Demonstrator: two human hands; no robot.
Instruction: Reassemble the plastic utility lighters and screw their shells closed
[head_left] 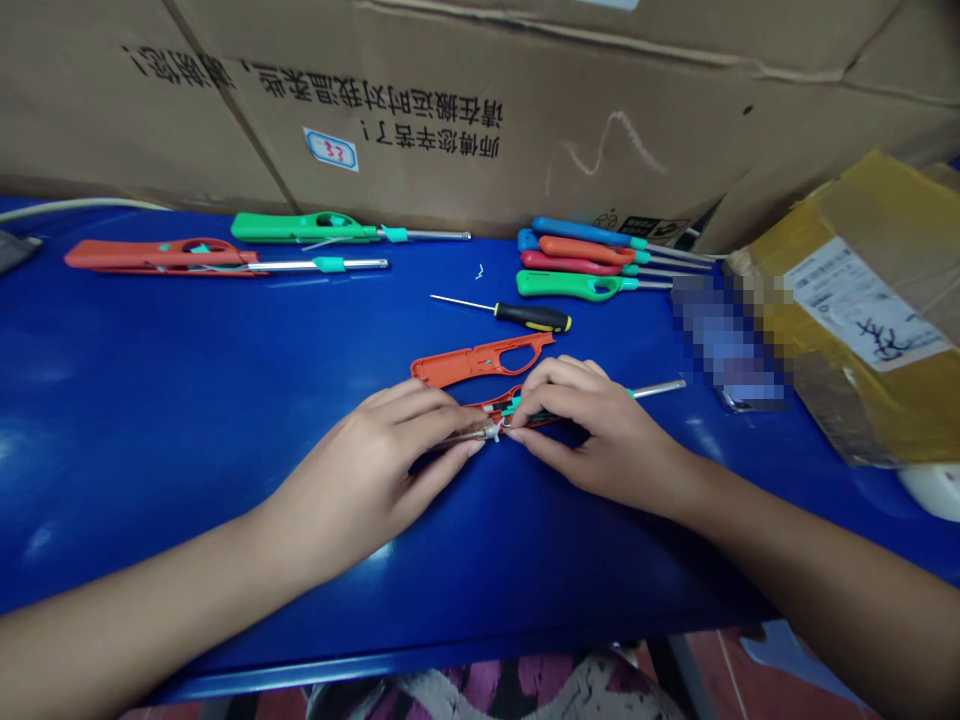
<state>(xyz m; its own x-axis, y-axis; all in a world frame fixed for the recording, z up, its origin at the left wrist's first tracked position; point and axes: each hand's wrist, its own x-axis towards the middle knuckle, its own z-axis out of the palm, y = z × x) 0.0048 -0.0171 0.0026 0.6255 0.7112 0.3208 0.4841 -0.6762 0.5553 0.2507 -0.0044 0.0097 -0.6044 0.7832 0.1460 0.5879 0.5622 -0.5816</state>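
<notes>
Fingers (442,445) of our left hand (375,470) and right hand (600,440) pinch tight on the opened orange lighter (495,405), pressed to the tabletop (150,400) to steady its small parts.

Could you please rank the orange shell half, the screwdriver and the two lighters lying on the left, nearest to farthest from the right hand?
From the right hand, gripping the open lighter:
1. Orange shell half, just beyond the fingers.
2. Screwdriver, farther back.
3. Green lighter, back left.
4. Orange lighter, far left.
</notes>
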